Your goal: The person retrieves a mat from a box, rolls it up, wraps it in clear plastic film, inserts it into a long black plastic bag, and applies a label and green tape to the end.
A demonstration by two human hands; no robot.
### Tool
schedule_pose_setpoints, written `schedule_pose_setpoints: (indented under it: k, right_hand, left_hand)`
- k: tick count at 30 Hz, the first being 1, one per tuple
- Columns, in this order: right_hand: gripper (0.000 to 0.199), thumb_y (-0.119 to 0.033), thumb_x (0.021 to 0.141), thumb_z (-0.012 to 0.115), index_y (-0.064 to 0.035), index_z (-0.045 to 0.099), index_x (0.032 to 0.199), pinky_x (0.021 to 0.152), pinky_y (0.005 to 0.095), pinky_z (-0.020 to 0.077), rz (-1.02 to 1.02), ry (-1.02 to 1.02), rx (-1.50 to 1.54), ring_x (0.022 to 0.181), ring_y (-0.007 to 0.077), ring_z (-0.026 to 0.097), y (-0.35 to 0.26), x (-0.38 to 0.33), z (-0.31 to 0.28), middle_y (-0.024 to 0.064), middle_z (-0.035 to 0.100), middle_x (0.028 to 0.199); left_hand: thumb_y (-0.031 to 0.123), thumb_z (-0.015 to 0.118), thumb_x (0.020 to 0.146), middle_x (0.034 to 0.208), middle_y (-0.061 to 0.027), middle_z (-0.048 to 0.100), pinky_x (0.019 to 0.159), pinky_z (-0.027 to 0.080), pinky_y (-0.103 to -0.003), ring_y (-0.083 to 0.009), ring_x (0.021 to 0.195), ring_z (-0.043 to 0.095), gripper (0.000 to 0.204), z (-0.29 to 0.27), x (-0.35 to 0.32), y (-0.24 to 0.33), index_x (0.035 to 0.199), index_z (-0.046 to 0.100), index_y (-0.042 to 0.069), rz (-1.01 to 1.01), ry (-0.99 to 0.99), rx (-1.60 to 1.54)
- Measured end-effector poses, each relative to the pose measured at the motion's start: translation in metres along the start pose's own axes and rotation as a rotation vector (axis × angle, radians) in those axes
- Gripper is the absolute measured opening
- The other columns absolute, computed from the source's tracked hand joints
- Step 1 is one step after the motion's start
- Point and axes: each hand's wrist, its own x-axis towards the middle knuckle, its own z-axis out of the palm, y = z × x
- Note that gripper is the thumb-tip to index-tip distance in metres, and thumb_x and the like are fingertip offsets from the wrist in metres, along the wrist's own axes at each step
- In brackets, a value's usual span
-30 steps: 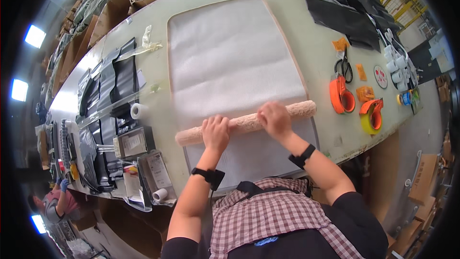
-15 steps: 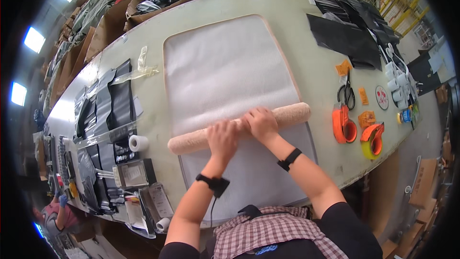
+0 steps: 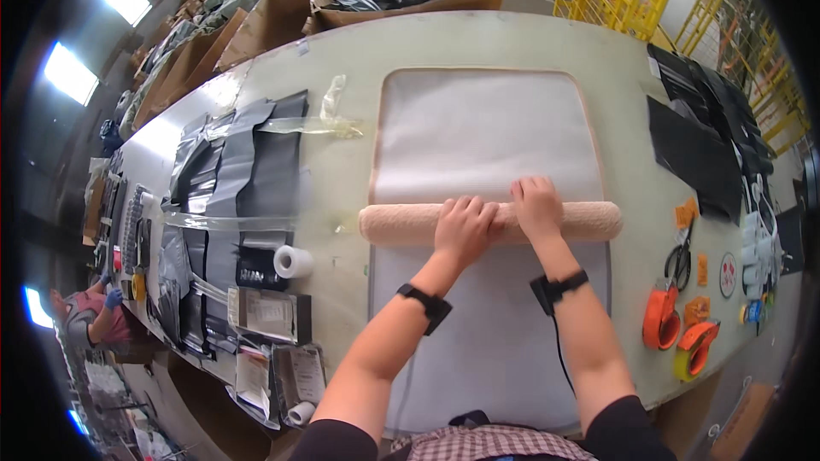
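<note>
A pale pink plush mat, partly rolled into a long roll (image 3: 589,222), lies across the table in front of me. Beyond the roll, its flat part shows a white ribbed backing (image 3: 487,137) with a pink bound edge. My left hand (image 3: 465,229) curls over the roll left of its middle. Just to the right, my right hand (image 3: 538,207) bends over the roll too, its fingertips at the far side. Under the roll and toward me spreads a flat light-grey sheet (image 3: 504,324) with a darker edge.
Orange tape dispensers (image 3: 661,318) and black scissors (image 3: 679,263) lie right. Black plastic bags (image 3: 696,149) are at the far right, more grey bags (image 3: 243,162) at left beside a white roll (image 3: 293,262) and a box (image 3: 269,314). Another person (image 3: 94,316) stands far left.
The view has shifted, so the table sits farther right and lower. The roll now lies level, and less flat backing shows beyond it. Both hands have shifted on the roll.
</note>
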Motion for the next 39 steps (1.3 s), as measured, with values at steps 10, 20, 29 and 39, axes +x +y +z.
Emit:
schedule_pose_setpoints:
  k: [10,20,29,39]
  right_hand:
    - [0.037,-0.045,0.086,0.055,-0.0096,0.064,0.094,0.074,0.0416,0.0488,0.063,-0.378,-0.121,0.089,0.0281,0.059,0.011,0.054,-0.013,0.0104,0.063,0.092]
    - [0.034,-0.023,0.073,0.070,-0.0119,0.057,0.102,0.080,0.0384,0.0464,-0.407,-0.362,-0.203,0.089,0.0270,0.059,0.033,0.037,-0.050,0.0068,0.061,0.092]
    - [0.018,-0.011,0.077,0.055,-0.0135,0.057,0.095,0.077,0.0383,0.0444,-0.388,-0.127,-0.165,0.084,0.0244,0.057,-0.013,-0.175,-0.154,0.0055,0.057,0.088]
    - [0.048,-0.039,0.070,0.070,-0.0095,0.055,0.105,0.088,0.0429,0.0376,-0.289,-0.352,-0.073,0.099,0.0294,0.052,-0.042,-0.276,-0.190,0.0104,0.054,0.101]
  left_hand:
    - [0.044,0.070,0.072,0.106,-0.0041,0.056,0.086,0.042,-0.039,-0.0219,0.103,0.053,0.061,-0.020,-0.011,-0.062,0.126,0.050,0.023,0.041,-0.085,0.371]
    - [0.015,0.063,0.074,0.084,-0.0030,0.058,0.071,0.043,-0.038,-0.0207,0.084,0.058,0.031,-0.037,0.019,-0.085,0.105,0.057,0.017,-0.063,-0.403,0.259]
    - [0.015,0.055,0.074,0.081,-0.0049,0.052,0.066,0.039,-0.039,-0.0216,0.072,0.050,0.026,-0.156,-0.135,0.067,0.100,0.056,0.013,0.021,-0.241,0.288]
    - [0.017,0.065,0.069,0.103,-0.0050,0.059,0.086,0.039,-0.048,-0.0243,0.099,0.055,0.046,-0.167,-0.214,0.114,0.115,0.057,0.021,-0.292,-0.840,-0.041]
